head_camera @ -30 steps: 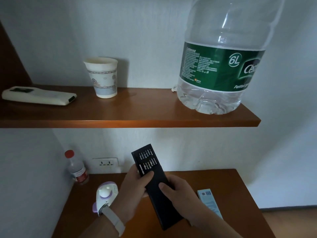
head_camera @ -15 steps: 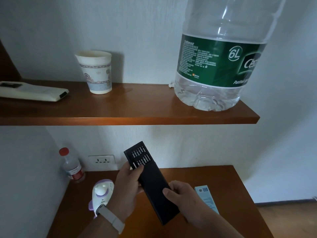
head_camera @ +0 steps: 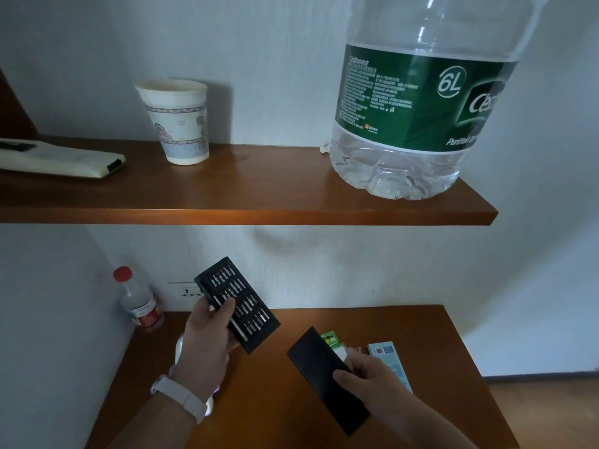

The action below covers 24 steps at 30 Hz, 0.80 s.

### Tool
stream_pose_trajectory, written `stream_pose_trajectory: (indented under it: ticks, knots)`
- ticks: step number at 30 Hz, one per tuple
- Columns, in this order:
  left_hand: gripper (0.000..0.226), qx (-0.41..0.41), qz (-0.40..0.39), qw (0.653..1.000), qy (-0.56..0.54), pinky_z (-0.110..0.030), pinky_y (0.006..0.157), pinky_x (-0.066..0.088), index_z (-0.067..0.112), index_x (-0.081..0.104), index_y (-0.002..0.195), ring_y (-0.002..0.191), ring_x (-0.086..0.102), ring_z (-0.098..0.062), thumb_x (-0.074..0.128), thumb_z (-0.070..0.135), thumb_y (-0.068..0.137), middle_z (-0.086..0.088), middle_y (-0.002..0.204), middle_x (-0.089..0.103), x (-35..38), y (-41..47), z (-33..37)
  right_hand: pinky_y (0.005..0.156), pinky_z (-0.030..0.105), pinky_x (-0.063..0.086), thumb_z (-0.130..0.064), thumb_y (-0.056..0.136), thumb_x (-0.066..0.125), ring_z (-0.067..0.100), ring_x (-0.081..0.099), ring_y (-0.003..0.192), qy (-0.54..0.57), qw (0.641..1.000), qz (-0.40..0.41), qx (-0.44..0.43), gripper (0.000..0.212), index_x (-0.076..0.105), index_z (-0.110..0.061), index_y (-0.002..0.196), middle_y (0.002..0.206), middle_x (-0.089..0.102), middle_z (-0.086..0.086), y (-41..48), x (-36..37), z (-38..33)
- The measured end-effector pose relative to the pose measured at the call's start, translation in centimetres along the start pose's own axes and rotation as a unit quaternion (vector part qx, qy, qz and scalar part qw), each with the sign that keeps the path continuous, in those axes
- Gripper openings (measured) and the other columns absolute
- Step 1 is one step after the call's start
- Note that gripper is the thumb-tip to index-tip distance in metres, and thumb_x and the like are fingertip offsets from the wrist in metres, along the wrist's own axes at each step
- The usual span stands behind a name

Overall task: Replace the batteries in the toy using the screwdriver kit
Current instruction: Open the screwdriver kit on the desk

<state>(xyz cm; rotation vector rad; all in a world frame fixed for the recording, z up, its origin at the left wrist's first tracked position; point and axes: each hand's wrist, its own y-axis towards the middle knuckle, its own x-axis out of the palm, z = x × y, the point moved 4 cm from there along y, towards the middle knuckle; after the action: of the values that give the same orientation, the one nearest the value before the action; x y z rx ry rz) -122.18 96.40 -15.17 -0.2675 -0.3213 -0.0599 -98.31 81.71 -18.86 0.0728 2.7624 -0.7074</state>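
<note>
While it is hovering left of lower centre, bit tray [head_camera: 240, 306]: left hand [head_camera: 207, 345] is gripping its long edges.
Sleeve [head_camera: 321, 367]: right hand [head_camera: 366, 380] is pinching its near end, lower centre-right.
Handling: tray is seeming light and rigid; bits are probably sitting loose, so tilting is risking spills.
Toy [head_camera: 179, 350]: mostly hiding behind left wrist.

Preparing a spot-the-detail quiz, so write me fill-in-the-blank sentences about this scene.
1. The left hand and right hand split the black cover and the tray of bits; the tray is in the ____ one.
2. The small bottle on the table has a ____ cap.
3. The paper cup stands on the ____.
4. The large water bottle is labelled ____ litres.
Missing words: left; red; shelf; 6.
</note>
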Motion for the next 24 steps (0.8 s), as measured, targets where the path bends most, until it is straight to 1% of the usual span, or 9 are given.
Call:
stream_pose_trajectory:
  ticks: [3, 5, 7, 9, 12, 16, 18, 21, 24]
  knots:
    - [0.02, -0.021, 0.002, 0.999, 0.031, -0.026, 0.045, 0.054, 0.015, 0.062, 0.119, 0.064, 0.072, -0.017, 0.055, 0.016, 0.1, -0.012, 0.102, 0.074, -0.3, -0.4, -1.3, 0.061, 0.022, 0.044, -0.032, 0.093, 0.06, 0.009, 0.057, 0.064, -0.06, 0.998, 0.021, -0.002, 0.022, 0.052, -0.024, 0.074, 0.074, 0.059, -0.003, 1.3, 0.5, 1.1]
    - [0.019, -0.033, -0.003, 0.998, 0.046, -0.032, 0.051, 0.058, 0.021, 0.064, 0.116, 0.074, 0.075, -0.021, 0.057, 0.017, 0.099, -0.008, 0.102, 0.076, -0.6, -0.6, -2.4, 0.059, 0.02, 0.048, -0.032, 0.091, 0.058, 0.005, 0.059, 0.062, -0.092, 0.996, 0.019, -0.001, 0.015, 0.053, -0.023, 0.08, 0.076, 0.062, -0.004, 2.2, 1.2, 2.0]
    - [0.019, -0.048, -0.011, 0.997, 0.057, -0.037, 0.06, 0.06, 0.028, 0.066, 0.113, 0.084, 0.076, -0.022, 0.06, 0.019, 0.097, -0.002, 0.099, 0.077, -0.9, -0.8, -3.3, 0.063, 0.02, 0.055, -0.034, 0.089, 0.058, 0.007, 0.065, 0.069, -0.116, 0.993, 0.014, 0.009, 0.012, 0.056, -0.023, 0.087, 0.084, 0.067, -0.001, 3.3, 2.0, 3.2]
    - [0.019, -0.073, -0.014, 0.995, 0.063, -0.037, 0.061, 0.06, 0.03, 0.067, 0.111, 0.086, 0.076, -0.023, 0.062, 0.02, 0.096, -0.002, 0.099, 0.078, -1.5, -1.2, -4.2, 0.067, 0.025, 0.058, -0.034, 0.089, 0.059, 0.014, 0.068, 0.076, -0.14, 0.99, 0.023, 0.019, 0.011, 0.056, -0.023, 0.09, 0.089, 0.067, 0.002, 4.4, 2.7, 4.5]
    - [0.018, -0.103, -0.006, 0.992, 0.068, -0.039, 0.063, 0.06, 0.027, 0.068, 0.111, 0.087, 0.076, -0.026, 0.063, 0.02, 0.096, -0.006, 0.1, 0.078, -2.3, -1.7, -5.4, 0.064, 0.028, 0.057, -0.032, 0.088, 0.058, 0.014, 0.066, 0.071, -0.189, 0.981, 0.04, 0.026, 0.005, 0.054, -0.029, 0.086, 0.082, 0.066, 0.0, 6.4, 3.8, 6.5]
    - [0.018, -0.126, 0.0, 0.989, 0.077, -0.035, 0.061, 0.06, 0.026, 0.068, 0.111, 0.086, 0.076, -0.024, 0.063, 0.019, 0.096, -0.005, 0.098, 0.078, -3.3, -2.2, -6.3, 0.054, 0.021, 0.047, -0.031, 0.092, 0.057, 0.004, 0.053, 0.058, -0.263, 0.963, 0.06, 0.021, 0.011, 0.05, -0.028, 0.084, 0.073, 0.061, -0.004, 8.8, 5.2, 9.0]
    - [0.018, -0.132, 0.003, 0.988, 0.081, -0.033, 0.059, 0.059, 0.026, 0.068, 0.112, 0.084, 0.076, -0.022, 0.062, 0.019, 0.096, -0.004, 0.096, 0.078, -3.7, -2.3, -6.5, 0.057, 0.019, 0.046, -0.031, 0.094, 0.057, 0.004, 0.055, 0.063, -0.29, 0.954, 0.069, 0.023, 0.012, 0.049, -0.028, 0.085, 0.075, 0.058, -0.007, 9.8, 5.6, 10.0]
    - [0.019, -0.138, 0.0, 0.986, 0.088, -0.03, 0.056, 0.059, 0.028, 0.067, 0.112, 0.082, 0.076, -0.02, 0.061, 0.019, 0.097, -0.003, 0.095, 0.078, -4.0, -2.3, -6.5, 0.065, 0.021, 0.047, -0.034, 0.095, 0.058, 0.004, 0.057, 0.073, -0.321, 0.943, 0.085, 0.03, 0.01, 0.052, -0.027, 0.093, 0.082, 0.058, -0.009, 10.9, 6.1, 11.3]
    - [0.02, -0.141, -0.002, 0.985, 0.095, -0.029, 0.056, 0.058, 0.03, 0.066, 0.113, 0.08, 0.076, -0.019, 0.06, 0.02, 0.097, -0.002, 0.094, 0.078, -4.3, -2.2, -6.3, 0.06, 0.019, 0.041, -0.037, 0.096, 0.057, 0.003, 0.053, 0.073, -0.33, 0.939, 0.083, 0.038, 0.012, 0.05, -0.027, 0.097, 0.083, 0.055, -0.011, 11.9, 6.7, 12.6]
